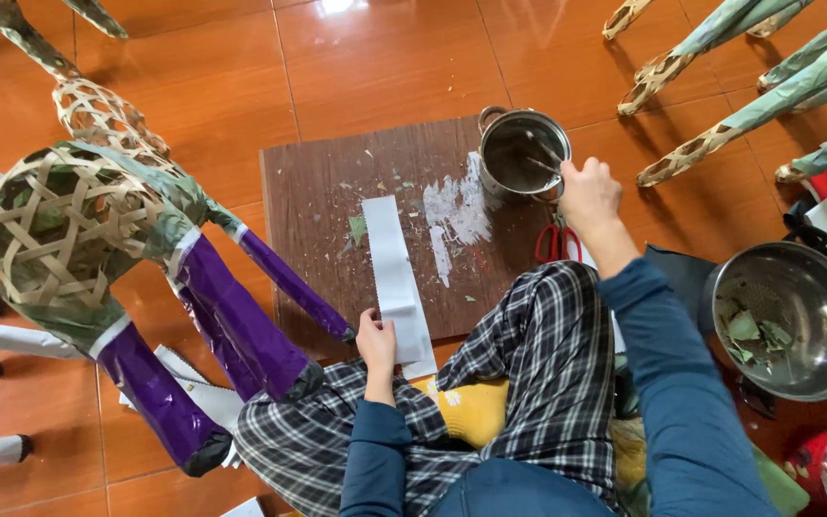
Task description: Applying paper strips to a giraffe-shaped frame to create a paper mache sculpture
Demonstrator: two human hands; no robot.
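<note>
Head view, person seated on an orange tiled floor [375, 57], legs in plaid trousers [528, 383] folded, sleeves dark blue. A brown board [318, 211] lies flat on the floor ahead of the knees. On it, near centre, a long white paper strip [392, 278] runs from about 12 o'clock down to 6 o'clock, its near end past the board's front edge. Left hand [375, 347] rests on the near end of the strip, fingers curled narrow, thumb and fingertips pinching its left edge. Right hand [589, 194] is closed around the handle of a thin stick or brush [540, 163], tip inside a small steel pot [524, 153] standing at the board's 1 o'clock corner; what the pot holds cannot be told. A white smear [457, 215] marks the board just at 7 o'clock of the pot. Red-handled scissors [557, 244] lie just below the right hand, partly hidden by the wrist. At 9 o'clock, a woven bamboo animal frame [59, 230], partly covered in green paper, legs wrapped in purple [232, 316]. At 3 o'clock, a large steel bowl [815, 287] with green scraps inside. At 1–2 o'clock, more green-wrapped woven legs [720, 134] lie on the floor.
</note>
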